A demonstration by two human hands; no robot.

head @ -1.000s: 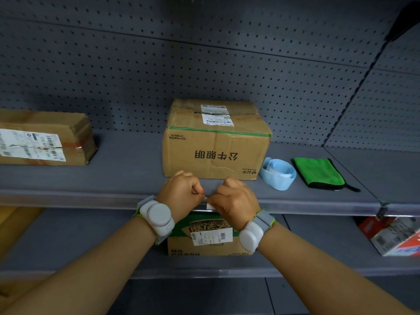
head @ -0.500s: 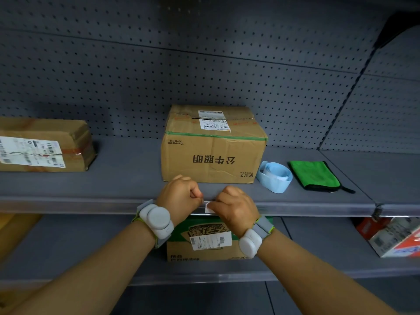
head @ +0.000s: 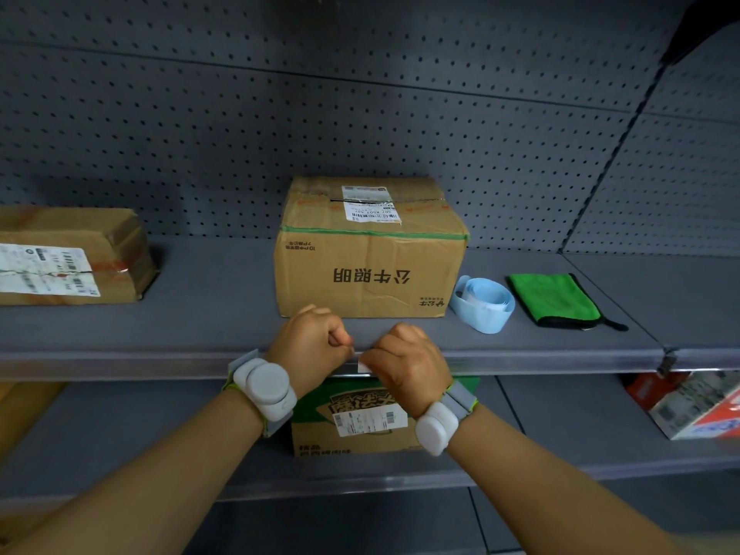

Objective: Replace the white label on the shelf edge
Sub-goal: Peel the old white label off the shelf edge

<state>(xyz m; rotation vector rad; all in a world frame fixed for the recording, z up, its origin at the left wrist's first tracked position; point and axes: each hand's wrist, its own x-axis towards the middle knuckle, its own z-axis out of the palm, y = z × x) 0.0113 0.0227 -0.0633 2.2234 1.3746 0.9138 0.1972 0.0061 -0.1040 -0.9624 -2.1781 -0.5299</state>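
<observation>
Facing the shelf edge (head: 160, 360), I keep my left hand (head: 310, 346) and right hand (head: 404, 364) curled at the rail, both pinching the white label (head: 363, 367); since 1 second ago more white shows between them, so it seems to be sliding out.

The brown cardboard box (head: 370, 270) at the shelf's middle carries upside-down black print — 公牛照明. Its white shipping sticker (head: 370, 204) and the other boxes' stickers are too small to read.
</observation>
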